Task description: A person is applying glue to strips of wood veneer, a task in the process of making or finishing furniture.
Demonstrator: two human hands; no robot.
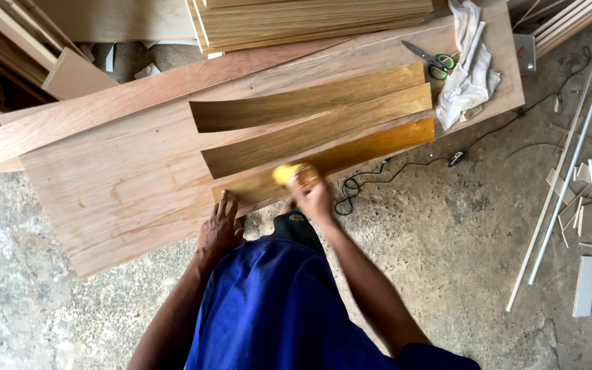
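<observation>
Right hand (314,200) clenched on a yellow sponge (289,173), pressed on the nearest veneer strip (351,156). Strip's long axis runs from the hand up and to the right. Left hand (219,229) open, flat on the bench (125,185) at the strip's near end, holding nothing. Two more strips (310,116) lie beyond; scissors (433,62) and white rag (471,75) at far right.
</observation>
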